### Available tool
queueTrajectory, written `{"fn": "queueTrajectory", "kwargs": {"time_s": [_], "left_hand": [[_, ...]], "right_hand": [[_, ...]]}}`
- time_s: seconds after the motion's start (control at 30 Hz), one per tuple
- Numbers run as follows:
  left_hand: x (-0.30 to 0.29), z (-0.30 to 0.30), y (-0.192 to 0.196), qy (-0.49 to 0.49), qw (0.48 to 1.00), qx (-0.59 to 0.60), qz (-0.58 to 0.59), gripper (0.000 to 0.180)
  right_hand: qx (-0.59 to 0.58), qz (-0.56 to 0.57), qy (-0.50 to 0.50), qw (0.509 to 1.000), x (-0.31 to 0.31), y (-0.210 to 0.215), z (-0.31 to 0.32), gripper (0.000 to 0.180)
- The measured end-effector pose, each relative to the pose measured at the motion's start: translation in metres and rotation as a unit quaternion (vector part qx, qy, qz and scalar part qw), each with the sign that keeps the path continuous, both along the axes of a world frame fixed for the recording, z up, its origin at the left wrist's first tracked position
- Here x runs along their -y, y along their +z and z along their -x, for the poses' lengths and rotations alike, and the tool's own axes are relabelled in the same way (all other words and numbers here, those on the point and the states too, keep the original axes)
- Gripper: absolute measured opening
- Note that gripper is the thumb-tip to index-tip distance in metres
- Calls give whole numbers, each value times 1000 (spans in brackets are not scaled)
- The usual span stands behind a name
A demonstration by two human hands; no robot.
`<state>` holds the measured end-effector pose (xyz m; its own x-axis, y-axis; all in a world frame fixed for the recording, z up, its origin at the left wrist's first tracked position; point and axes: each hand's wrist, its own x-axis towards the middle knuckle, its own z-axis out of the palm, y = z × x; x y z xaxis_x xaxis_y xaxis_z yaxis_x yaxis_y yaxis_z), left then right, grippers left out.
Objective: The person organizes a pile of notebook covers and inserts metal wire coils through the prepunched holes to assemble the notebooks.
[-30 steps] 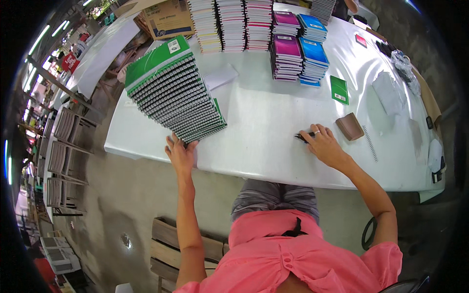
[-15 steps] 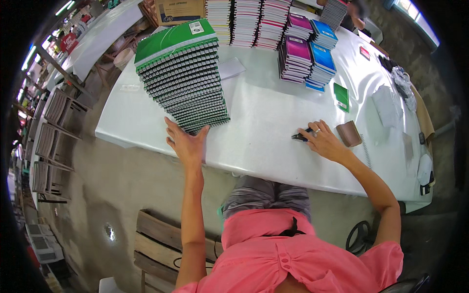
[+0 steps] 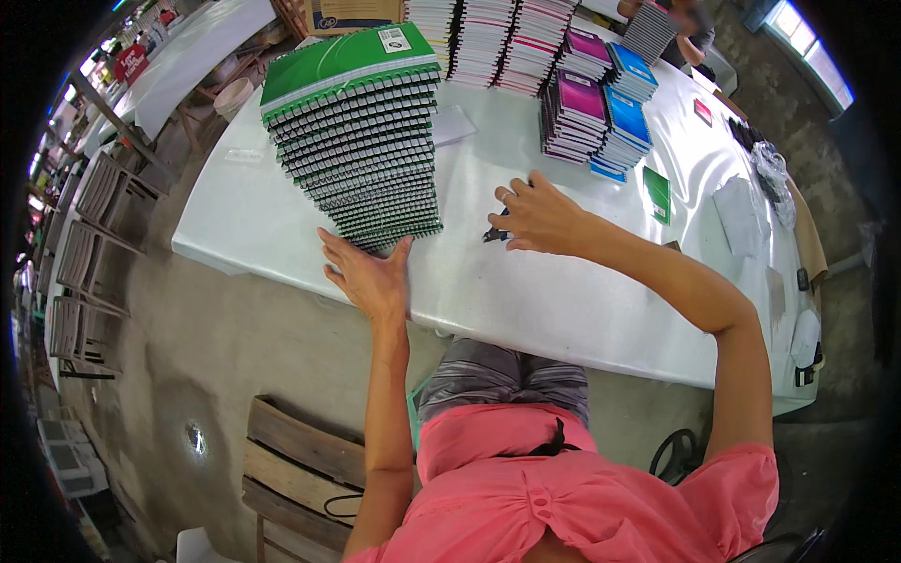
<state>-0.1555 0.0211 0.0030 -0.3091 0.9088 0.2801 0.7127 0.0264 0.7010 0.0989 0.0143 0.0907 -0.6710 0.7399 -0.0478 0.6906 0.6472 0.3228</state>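
A tall stack of green spiral-bound notebooks [image 3: 361,131] stands on the white-covered table in front of me, its wire bindings facing me. At the foot of that stack is my left hand [image 3: 372,281], thumb and fingers spread wide against its lowest edge. My right hand [image 3: 542,220] is just right of the stack, above the table, with its fingers curled round a small pair of dark pliers [image 3: 494,235]. Only the tip and a bit of the handle of the pliers show; the palm hides the rest.
Magenta notebooks [image 3: 574,108] and blue notebooks [image 3: 627,122] are piled at the back, beside taller white-paged stacks [image 3: 479,42] and a cardboard box [image 3: 352,14]. A green cover [image 3: 657,194] lies at right. Beyond sits another person [image 3: 694,42]. A wooden chair [image 3: 305,460] is below left.
My right hand has moved left with the pliers, toward the green stack. Its forearm now covers most of the brown block and the loose wire coil. My left hand stays at the stack's base.
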Motion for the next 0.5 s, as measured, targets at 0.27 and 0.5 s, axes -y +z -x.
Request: {"fn": "queueTrajectory", "kwargs": {"time_s": [0.27,0.5], "left_hand": [[7,17,5,-3,993,81,-91,117],[-10,60,186,-147,870,-216,-418,44]], "right_hand": [[40,3,37,999,-12,24,-9,32],[98,-205,65,972,4,178,8,50]]}}
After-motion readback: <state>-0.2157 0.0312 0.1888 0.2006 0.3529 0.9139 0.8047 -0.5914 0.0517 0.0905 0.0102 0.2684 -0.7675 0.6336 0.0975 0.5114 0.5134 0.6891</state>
